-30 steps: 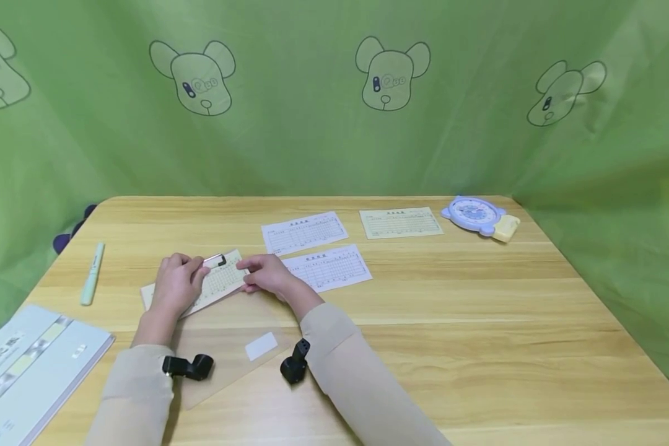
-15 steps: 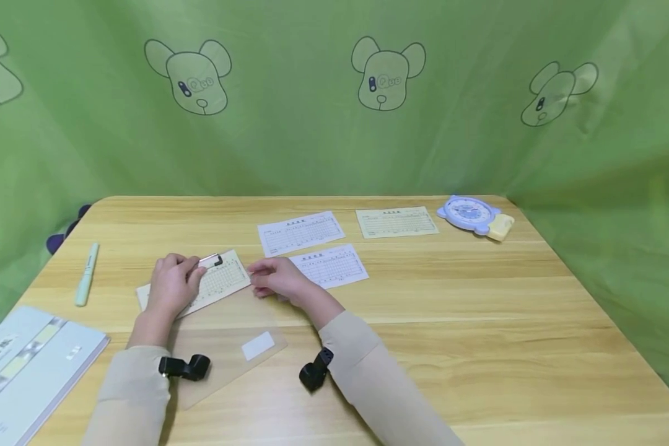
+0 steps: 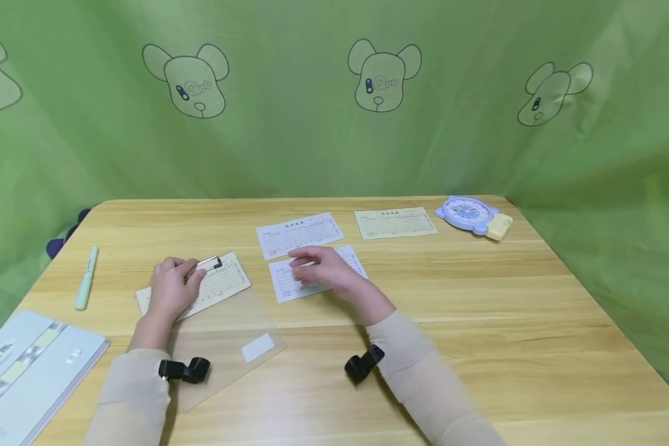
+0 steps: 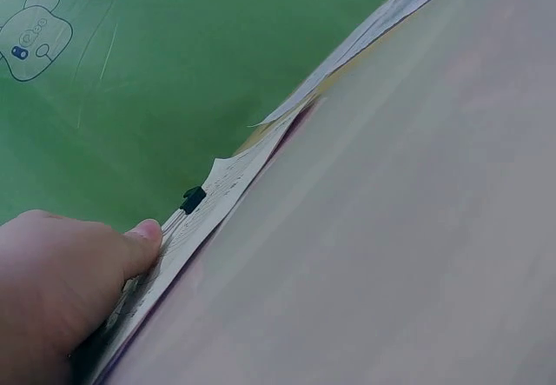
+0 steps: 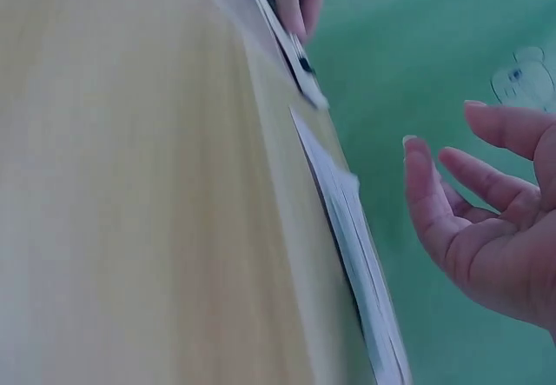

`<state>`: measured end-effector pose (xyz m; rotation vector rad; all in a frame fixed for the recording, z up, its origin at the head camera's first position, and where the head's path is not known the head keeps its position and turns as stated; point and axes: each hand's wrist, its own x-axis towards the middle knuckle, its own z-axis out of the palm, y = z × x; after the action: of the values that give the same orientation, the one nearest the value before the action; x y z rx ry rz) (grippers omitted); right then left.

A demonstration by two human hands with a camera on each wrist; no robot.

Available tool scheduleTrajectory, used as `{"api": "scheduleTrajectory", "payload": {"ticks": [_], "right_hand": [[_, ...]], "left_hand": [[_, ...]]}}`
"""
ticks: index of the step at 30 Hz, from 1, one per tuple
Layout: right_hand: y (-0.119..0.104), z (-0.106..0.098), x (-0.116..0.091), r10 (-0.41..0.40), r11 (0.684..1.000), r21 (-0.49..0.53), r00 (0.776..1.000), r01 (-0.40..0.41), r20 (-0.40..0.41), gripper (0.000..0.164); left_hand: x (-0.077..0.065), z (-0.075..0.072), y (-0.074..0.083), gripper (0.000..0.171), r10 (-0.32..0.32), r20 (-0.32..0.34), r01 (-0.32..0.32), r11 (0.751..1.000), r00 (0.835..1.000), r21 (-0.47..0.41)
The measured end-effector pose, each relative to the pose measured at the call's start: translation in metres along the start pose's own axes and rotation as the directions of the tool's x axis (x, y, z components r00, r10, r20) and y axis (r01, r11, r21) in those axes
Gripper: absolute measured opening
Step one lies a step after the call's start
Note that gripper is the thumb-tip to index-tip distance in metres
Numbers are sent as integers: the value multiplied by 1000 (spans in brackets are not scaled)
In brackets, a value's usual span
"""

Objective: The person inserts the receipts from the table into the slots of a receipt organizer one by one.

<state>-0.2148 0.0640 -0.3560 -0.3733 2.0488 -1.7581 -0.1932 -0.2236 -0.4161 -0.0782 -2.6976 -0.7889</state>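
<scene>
A see-through clipboard (image 3: 223, 334) with a white label lies on the left half of the table. At its far end a pale printed form (image 3: 223, 282) lies under the metal clip (image 3: 209, 263). My left hand (image 3: 173, 288) holds the clip, its thumb showing on the near side in the left wrist view; its other fingertips are mostly hidden. My right hand (image 3: 329, 269) hovers over the nearer white printed form (image 3: 290, 285), holding nothing. Its fingers are apart and loosely bent in the right wrist view.
Behind lie another white form (image 3: 300, 235) and a yellowish form (image 3: 396, 223). A blue round clock-like object (image 3: 467, 212) with a cream block (image 3: 499, 227) is at the far right. On the left are a mint highlighter (image 3: 86, 279) and a light-blue book (image 3: 33, 371).
My right hand has left the form on the clipboard and moved right, over the nearer white form. My left hand has stayed at the clip.
</scene>
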Motion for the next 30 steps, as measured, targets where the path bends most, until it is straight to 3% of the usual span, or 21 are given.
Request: {"api": "scheduleTrajectory", "payload": {"ticks": [8, 15, 30], "right_hand": [[7, -50, -7, -2, 997, -81, 994, -7, -113, 44], [17, -79, -6, -11, 980, -196, 986, -22, -167, 44], [39, -103, -3, 21, 945, -310, 966, -103, -258, 46]], "left_hand": [[1, 0, -2, 36, -30, 0, 30, 999, 1000, -44], [1, 0, -1, 38, -73, 15, 74, 994, 997, -82], [1, -2, -1, 40, -71, 15, 72, 993, 997, -95]]}}
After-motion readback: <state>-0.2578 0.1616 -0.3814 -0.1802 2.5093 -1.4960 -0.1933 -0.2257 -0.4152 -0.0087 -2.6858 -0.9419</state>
